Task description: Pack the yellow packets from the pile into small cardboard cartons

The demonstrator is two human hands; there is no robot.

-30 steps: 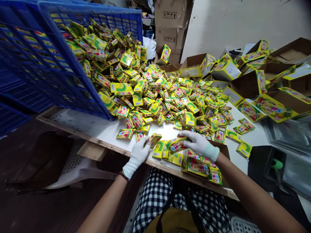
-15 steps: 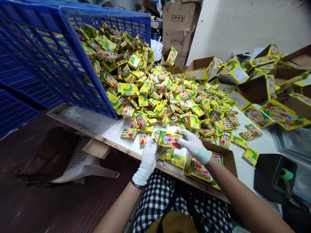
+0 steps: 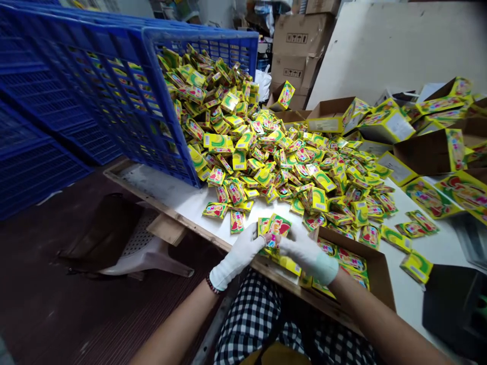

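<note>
Both of my hands wear white gloves with bare fingertips. Between them, above the table's front edge, are yellow-green candy packets [image 3: 279,227], held upright side by side. My left hand [image 3: 245,249] grips them from the left, and my right hand [image 3: 306,253] closes on them from the right. More packets lie just below my hands. Beside my right wrist, an open cardboard box [image 3: 375,258] holds several packets lying flat. Behind my hands a large heap of small packets [image 3: 266,152] spreads over the white table [image 3: 152,182].
A tilted blue crate [image 3: 152,101] spills packets from the left. Opened display boxes [image 3: 422,152] crowd the right, near a dark container [image 3: 451,296]. Cartons [image 3: 300,45] are stacked behind. A plastic chair [image 3: 152,253] stands left, below the table edge.
The held packet has turned from lying sideways to upright, with another beside it. My right hand has come lower around them. The view has shifted, so the scene sits further right.
</note>
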